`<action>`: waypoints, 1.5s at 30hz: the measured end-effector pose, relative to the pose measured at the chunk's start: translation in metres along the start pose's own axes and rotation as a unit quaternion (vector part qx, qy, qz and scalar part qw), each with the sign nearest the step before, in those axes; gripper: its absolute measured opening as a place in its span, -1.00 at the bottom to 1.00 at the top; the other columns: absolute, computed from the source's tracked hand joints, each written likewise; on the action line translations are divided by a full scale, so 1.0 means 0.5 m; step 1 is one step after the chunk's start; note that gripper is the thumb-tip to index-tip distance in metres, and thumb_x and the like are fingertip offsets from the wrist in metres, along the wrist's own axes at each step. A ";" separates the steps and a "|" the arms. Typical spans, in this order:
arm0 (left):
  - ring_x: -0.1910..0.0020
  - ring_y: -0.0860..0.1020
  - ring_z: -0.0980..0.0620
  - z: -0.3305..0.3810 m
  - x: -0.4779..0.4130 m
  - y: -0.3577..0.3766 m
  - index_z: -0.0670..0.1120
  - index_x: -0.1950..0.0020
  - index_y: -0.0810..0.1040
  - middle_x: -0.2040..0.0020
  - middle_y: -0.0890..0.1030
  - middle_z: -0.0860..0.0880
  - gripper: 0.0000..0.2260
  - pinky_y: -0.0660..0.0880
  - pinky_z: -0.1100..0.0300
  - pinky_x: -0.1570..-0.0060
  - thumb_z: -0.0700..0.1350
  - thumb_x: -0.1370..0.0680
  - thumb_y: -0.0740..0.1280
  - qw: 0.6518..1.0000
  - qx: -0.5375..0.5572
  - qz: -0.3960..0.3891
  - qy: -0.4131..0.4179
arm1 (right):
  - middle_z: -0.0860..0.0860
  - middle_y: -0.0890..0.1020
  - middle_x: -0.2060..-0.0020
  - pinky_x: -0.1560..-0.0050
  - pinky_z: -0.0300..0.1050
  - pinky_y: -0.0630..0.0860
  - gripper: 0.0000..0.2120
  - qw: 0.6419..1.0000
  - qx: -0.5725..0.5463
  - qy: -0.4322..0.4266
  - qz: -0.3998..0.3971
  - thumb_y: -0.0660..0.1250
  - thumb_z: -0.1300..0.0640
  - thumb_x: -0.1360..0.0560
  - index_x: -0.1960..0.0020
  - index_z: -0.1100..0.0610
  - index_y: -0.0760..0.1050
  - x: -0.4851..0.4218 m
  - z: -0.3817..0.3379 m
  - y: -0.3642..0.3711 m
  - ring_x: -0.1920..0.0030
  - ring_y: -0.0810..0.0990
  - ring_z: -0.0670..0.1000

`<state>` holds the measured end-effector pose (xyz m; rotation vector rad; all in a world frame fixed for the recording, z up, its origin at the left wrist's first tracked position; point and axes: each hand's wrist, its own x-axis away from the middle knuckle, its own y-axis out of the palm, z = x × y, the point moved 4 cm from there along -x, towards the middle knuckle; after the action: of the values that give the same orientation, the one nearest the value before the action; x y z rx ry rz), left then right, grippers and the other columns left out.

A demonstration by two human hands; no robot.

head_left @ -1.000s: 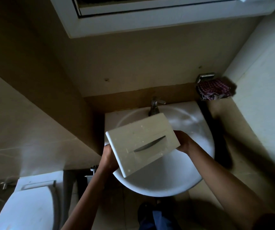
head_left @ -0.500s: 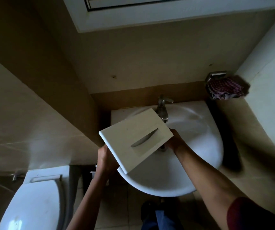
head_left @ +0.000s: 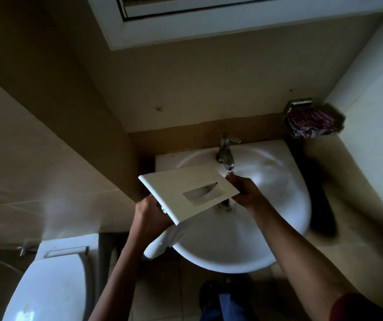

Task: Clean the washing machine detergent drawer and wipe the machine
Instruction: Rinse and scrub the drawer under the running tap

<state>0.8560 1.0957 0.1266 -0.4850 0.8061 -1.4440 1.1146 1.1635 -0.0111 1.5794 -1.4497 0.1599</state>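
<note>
A person stands at a white sink (head_left: 220,262) holding a washing machine's detergent drawer (head_left: 186,191) above the bowl, its pale front panel with the recessed handle tilted up toward the camera. The body of the drawer is hidden behind that panel. The left hand (head_left: 149,216) grips the panel's lower left edge over the sink's front left rim, fingers curled round it, with a white cloth (head_left: 162,242) hanging beneath the same grip. The right hand (head_left: 246,191) clasps the panel's right end, over the middle of the bowl.

The panel's long axis runs from the left rim up toward the tap (head_left: 226,151) at the sink's back edge. The spout sits just beyond the panel's upper right corner, and the right hand's fingertips (head_left: 230,175) lie just under it. That hand is plainly the nearer one to the tap lever. No running water can be made out, so the rinse looks not yet begun, and the drawer likely needs turning to bring its compartments under the spout.
</note>
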 end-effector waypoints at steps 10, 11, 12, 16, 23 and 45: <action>0.24 0.53 0.07 0.010 -0.060 0.028 -0.17 0.05 0.60 0.23 0.58 -0.01 -0.37 0.41 0.27 0.32 0.23 -0.08 0.58 0.984 0.025 -0.117 -0.133 | 0.20 0.68 0.15 0.09 -0.17 0.63 -0.77 0.992 -0.047 -0.110 -0.032 0.10 0.29 -0.60 -0.01 0.37 0.51 0.122 -0.159 0.184 0.14 0.69 0.08; 0.27 0.49 0.11 0.013 -0.064 0.032 -0.18 0.07 0.59 0.26 0.56 0.01 -0.42 0.37 0.26 0.34 0.18 -0.12 0.61 0.983 0.017 -0.118 -0.140 | 0.19 0.66 0.08 0.01 -0.17 0.59 -0.75 0.990 0.010 -0.125 -0.060 0.11 0.26 -0.60 -0.07 0.36 0.51 0.135 -0.155 0.221 0.07 0.67 0.07; 0.30 0.45 0.14 0.018 -0.069 0.035 -0.19 0.09 0.57 0.29 0.52 0.03 -0.48 0.33 0.29 0.37 0.11 -0.16 0.63 0.983 0.010 -0.115 -0.144 | 0.17 0.64 0.00 -0.06 -0.19 0.55 -0.73 0.984 0.080 -0.142 -0.075 0.11 0.23 -0.60 -0.14 0.36 0.50 0.149 -0.145 0.259 -0.01 0.63 0.06; 0.26 0.40 0.04 0.047 -0.085 0.044 -0.14 0.14 0.49 0.33 0.41 0.07 -0.58 0.27 0.21 0.37 0.03 -0.24 0.61 0.982 -0.012 -0.135 -0.134 | 0.03 0.46 -0.35 -0.24 -0.40 0.27 -0.64 0.893 0.387 -0.223 -0.057 0.08 0.11 -0.65 -0.38 0.19 0.40 0.189 -0.086 0.346 -0.35 0.39 -0.08; 0.34 0.34 0.11 0.052 -0.079 0.048 -0.01 0.34 0.35 0.37 0.37 0.07 -0.59 0.23 0.25 0.41 -0.03 -0.25 0.62 0.977 0.010 -0.138 -0.161 | 0.04 0.19 -0.51 -0.42 -0.23 0.08 -0.55 0.844 0.515 -0.124 -0.081 -0.05 0.04 -0.68 -0.54 0.12 0.08 0.156 -0.065 0.300 -0.50 0.15 0.02; 0.32 0.39 0.04 0.035 -0.118 0.067 -0.07 0.30 0.38 0.32 0.44 -0.02 -0.56 0.26 0.15 0.41 0.10 -0.25 0.60 0.940 0.070 -0.188 -0.277 | 0.04 0.48 -0.34 -0.34 -0.18 0.31 -0.57 0.757 0.579 -0.264 -0.147 -0.09 -0.05 -0.67 -0.44 -0.01 0.34 0.166 -0.107 0.326 -0.33 0.44 -0.05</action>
<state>0.8950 1.1538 0.1248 -0.9197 0.1575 -1.5853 1.0290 1.1673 0.1592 3.0519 -1.5508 0.5352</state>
